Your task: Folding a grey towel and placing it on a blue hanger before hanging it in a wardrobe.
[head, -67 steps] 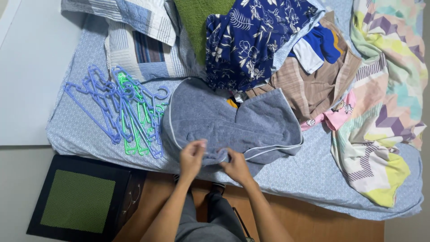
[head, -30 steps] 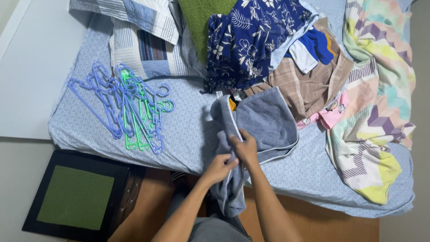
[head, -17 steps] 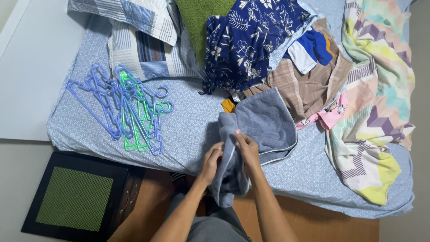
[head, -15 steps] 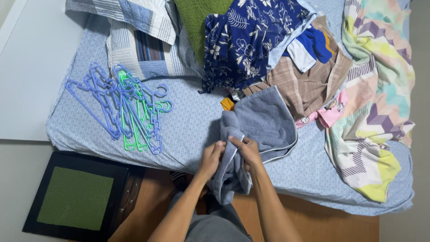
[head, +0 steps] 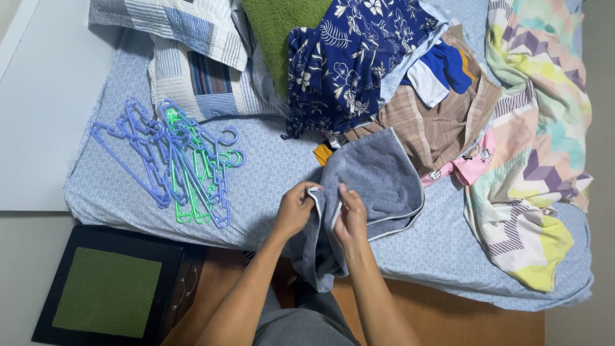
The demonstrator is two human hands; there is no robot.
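Since the earlier frame the grey towel [head: 375, 182] has been doubled over from lying flat, and now the left hand [head: 296, 208] and right hand [head: 351, 218] pinch its edges at the bed [head: 269, 173] front, folding seemingly half done.

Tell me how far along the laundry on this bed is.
Done: nothing shows as a finished folded stack. In hand: the left hand and right hand pinch the edge of the grey towel, partly doubled over and hanging off the bed. Left: the heap with the navy floral garment lies unsorted, and the plastic hangers lie bare.
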